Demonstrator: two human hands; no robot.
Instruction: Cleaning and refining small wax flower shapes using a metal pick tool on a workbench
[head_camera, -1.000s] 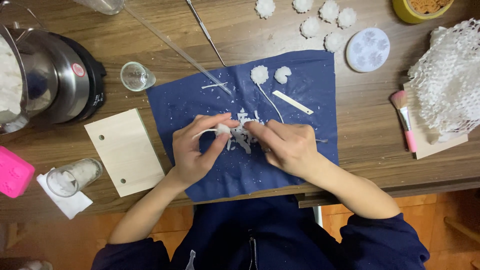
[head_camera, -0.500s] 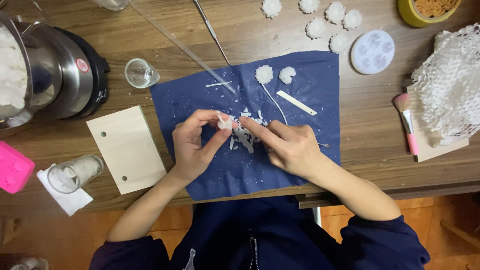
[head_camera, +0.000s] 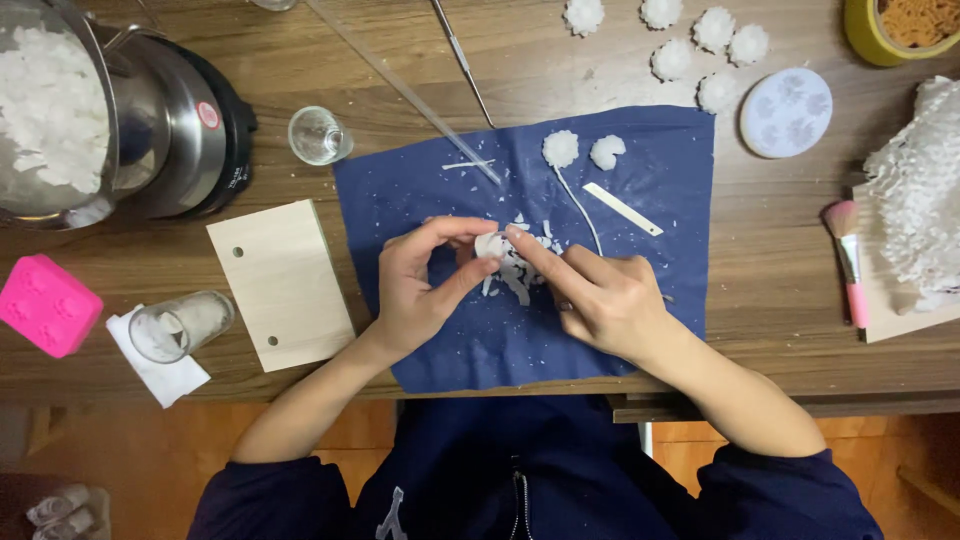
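Observation:
My left hand (head_camera: 425, 285) pinches a small white wax flower (head_camera: 490, 245) between thumb and fingers over a dark blue cloth (head_camera: 450, 340). My right hand (head_camera: 600, 295) meets it from the right, its forefinger tip on the flower; whether it holds a thin tool is hidden. White shavings (head_camera: 515, 280) lie on the cloth under the hands. Two finished white flowers (head_camera: 560, 148) sit at the cloth's far edge, one with a thin wick trailing toward me, beside a flat white stick (head_camera: 622, 208).
A steel melting pot (head_camera: 110, 110) with white flakes stands far left, near a pink mould (head_camera: 45, 305), two small glasses (head_camera: 318, 135), a wooden board (head_camera: 280, 285). Several more flowers (head_camera: 715, 30), a round pale mould (head_camera: 787, 112), a pink brush (head_camera: 848, 255), white netting (head_camera: 920, 190) lie right. Tweezers (head_camera: 462, 60) lie at the back.
Both hands have shifted slightly while working the flower; my left thumb and fingers now pinch it higher, and my right forefinger presses on it. Nothing else moved.

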